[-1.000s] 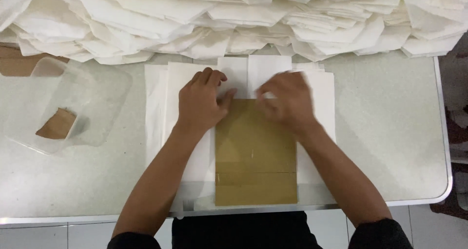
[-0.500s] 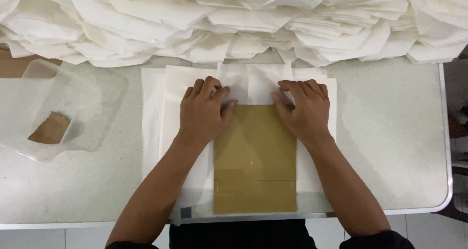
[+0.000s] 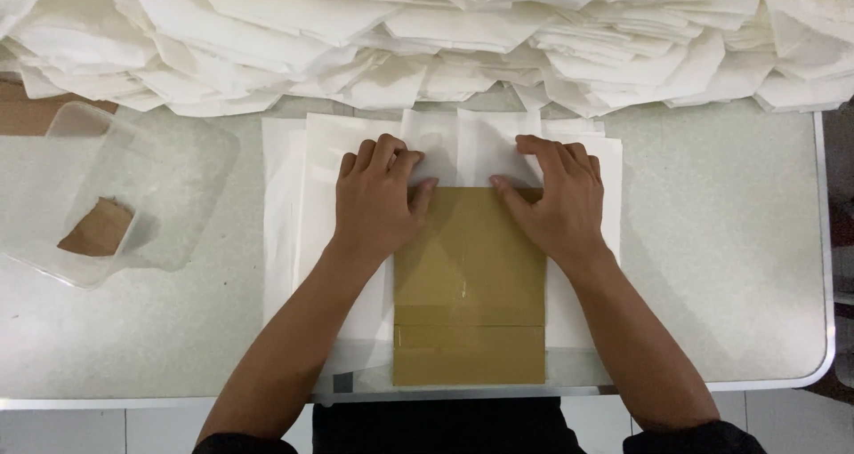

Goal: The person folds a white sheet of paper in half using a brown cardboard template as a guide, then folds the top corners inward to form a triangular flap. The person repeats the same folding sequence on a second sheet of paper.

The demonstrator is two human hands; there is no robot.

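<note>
Fingers of the left hand (image 3: pixel 378 196) and right hand (image 3: pixel 556 200) lie flat, unclenched, pressing thin white paper (image 3: pixel 463 147) beyond the brown card (image 3: pixel 469 285) under their thumbs. Uneven pressure could skew the sheet's edge off the card.

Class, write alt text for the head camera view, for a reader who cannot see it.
Two bare hands, left hand and right hand, press flat on white paper sheets around a brown cardboard template on a pale table. A heap of folded white paper lies behind; a clear plastic tub sits left.
</note>
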